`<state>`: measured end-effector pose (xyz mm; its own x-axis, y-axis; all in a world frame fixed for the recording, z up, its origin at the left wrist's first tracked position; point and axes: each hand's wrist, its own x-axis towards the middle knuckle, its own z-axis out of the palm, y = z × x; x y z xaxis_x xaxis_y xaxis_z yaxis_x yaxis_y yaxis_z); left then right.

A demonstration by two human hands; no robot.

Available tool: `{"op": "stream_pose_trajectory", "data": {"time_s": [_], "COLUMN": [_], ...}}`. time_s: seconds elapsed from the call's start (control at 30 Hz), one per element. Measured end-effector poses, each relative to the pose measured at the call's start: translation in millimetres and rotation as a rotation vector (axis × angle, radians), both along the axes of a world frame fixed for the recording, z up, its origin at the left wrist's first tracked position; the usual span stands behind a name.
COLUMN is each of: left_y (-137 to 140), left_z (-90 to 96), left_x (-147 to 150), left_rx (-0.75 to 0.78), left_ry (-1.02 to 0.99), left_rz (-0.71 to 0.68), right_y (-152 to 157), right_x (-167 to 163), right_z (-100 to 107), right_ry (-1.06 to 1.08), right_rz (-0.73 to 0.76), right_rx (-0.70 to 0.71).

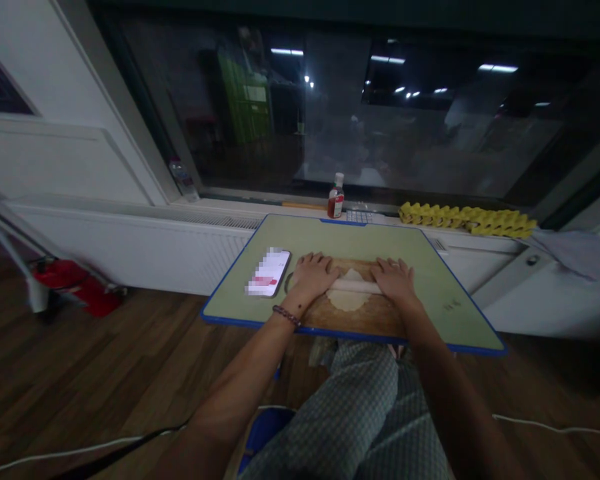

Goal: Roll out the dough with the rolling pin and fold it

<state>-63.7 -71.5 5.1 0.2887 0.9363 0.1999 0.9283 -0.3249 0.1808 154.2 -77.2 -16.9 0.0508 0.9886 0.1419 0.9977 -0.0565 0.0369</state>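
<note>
A pale rolling pin [357, 286] lies across a flat sheet of dough [350, 301] on a wooden board [380, 322]. My left hand [314, 275] holds the pin's left end under its palm, fingers pointing forward. On the right end is my right hand [394, 280], gripping it the same way from above. Both hands hide the ends of the pin. The dough has an uneven edge and shows in front of and behind the pin. Left of my left hand, a phone [269, 273] with a lit screen lies on the table.
The small green table [455, 313] has a blue rim and stands against the window sill. A red-labelled bottle [336, 197], a blister-like pack [360, 217] and yellow egg trays [465, 219] sit behind it. A red fire extinguisher [83, 287] stands at the left.
</note>
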Motion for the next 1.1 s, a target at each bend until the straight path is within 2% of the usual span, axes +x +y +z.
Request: {"op": "stream_pose_trajectory", "data": {"time_s": [0.2,0.37,0.47,0.57,0.63,0.8,0.97,1.1], "left_y": [3,0,-9,-23,-32,-54,-66,-66], "left_z": [-0.2,-4.3,-4.7,-3.5,-2.8,-6.0,-11.9,-10.3], "left_x": [-1,-1,-1,-3,-7,-16,-15,-2], "left_rx": [-0.027,0.02,0.083,0.125,0.118,0.078,0.139,0.139], "left_ry": [-0.018,-0.036,-0.035,-0.022,-0.016,0.007,0.011,0.015], "left_rz": [-0.022,-0.013,-0.025,-0.051,-0.067,-0.21,-0.165,-0.129], "right_y": [-1,-9,-21,-37,-47,-64,-70,-67], "right_x": [2,1,-2,-8,-12,-17,-21,-33], "right_z": [1,2,5,8,8,1,-6,-5], "right_ry": [-0.041,-0.076,-0.115,-0.102,-0.062,0.014,0.035,0.043], "right_rz": [0.055,0.081,0.131,0.11,0.068,0.005,-0.002,0.032], "right_rx": [-0.016,0.021,0.03,0.054,0.08,0.189,0.273,0.298]}}
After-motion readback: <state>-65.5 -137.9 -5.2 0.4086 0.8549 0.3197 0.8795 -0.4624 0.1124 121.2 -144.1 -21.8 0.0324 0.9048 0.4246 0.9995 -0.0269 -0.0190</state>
